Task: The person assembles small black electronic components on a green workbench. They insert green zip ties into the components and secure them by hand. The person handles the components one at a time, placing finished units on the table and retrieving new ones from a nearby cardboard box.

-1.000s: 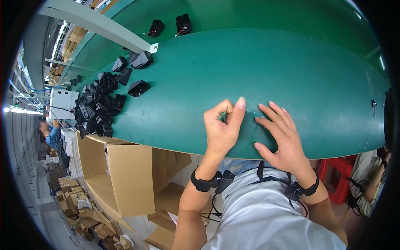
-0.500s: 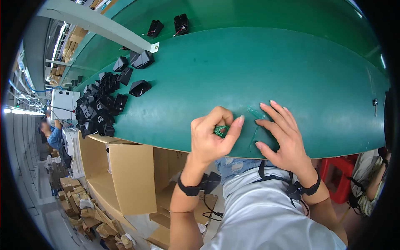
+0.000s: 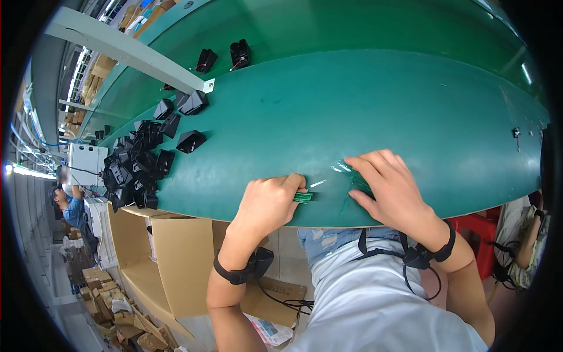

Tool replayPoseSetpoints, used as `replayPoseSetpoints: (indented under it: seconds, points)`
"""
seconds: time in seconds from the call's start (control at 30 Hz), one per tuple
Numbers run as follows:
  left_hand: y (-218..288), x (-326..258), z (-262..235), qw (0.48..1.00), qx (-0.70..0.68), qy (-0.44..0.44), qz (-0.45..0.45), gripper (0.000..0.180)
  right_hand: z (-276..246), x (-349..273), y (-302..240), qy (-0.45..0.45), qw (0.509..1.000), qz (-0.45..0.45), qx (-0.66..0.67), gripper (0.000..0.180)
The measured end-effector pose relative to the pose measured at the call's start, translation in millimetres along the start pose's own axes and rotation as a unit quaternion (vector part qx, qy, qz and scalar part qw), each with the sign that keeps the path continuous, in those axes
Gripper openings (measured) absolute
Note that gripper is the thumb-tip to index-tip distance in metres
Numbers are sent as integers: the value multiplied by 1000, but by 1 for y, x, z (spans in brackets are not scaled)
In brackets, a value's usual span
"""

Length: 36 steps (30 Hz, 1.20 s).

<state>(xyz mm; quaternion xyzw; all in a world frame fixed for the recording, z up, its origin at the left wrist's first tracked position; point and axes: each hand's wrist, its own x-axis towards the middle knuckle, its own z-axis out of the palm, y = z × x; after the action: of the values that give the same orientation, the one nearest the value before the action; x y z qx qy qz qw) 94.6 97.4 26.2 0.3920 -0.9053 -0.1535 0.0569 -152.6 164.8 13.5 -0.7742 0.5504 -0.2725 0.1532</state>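
Note:
My left hand (image 3: 267,205) is closed round a small stack of thin green boards (image 3: 302,198), whose ends stick out past the fingers toward the right. It is low over the near edge of the green tabletop. A shiny piece of clear plastic film (image 3: 341,167) lies on the table between my hands. My right hand (image 3: 392,186) rests at this film, its index fingertip on or just beside it. The thumb and index finger are apart, and shade darkens the gap between them. Another glossy clear strip (image 3: 317,183) shows beside the left fingertips.
Several black plastic housings (image 3: 132,164) are heaped at the table's left end. Two black parts with wires (image 3: 240,54) stand at the back, near a grey metal post (image 3: 135,50). Below the edge is an open cardboard box (image 3: 182,264); a red stool (image 3: 478,237) is at right.
My left hand has moved left and down, lowering the green boards toward the table's edge. My right hand's fingers have bent and drawn in over the clear film. The view has shifted slightly.

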Motion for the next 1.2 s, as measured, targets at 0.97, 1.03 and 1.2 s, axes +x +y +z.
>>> replayPoseSetpoints:
  seconds: [0.97,1.03,1.2]
  points:
    - [30,0,15,972,-27,55,-228,19,10,-6,-25,-63,993,36,-98,17]
    - [29,0,15,970,-31,47,-235,18,3,-5,-17,-68,989,55,-117,17]
    - [27,0,19,968,-46,74,-236,19,-19,-5,17,-34,987,82,-133,13]
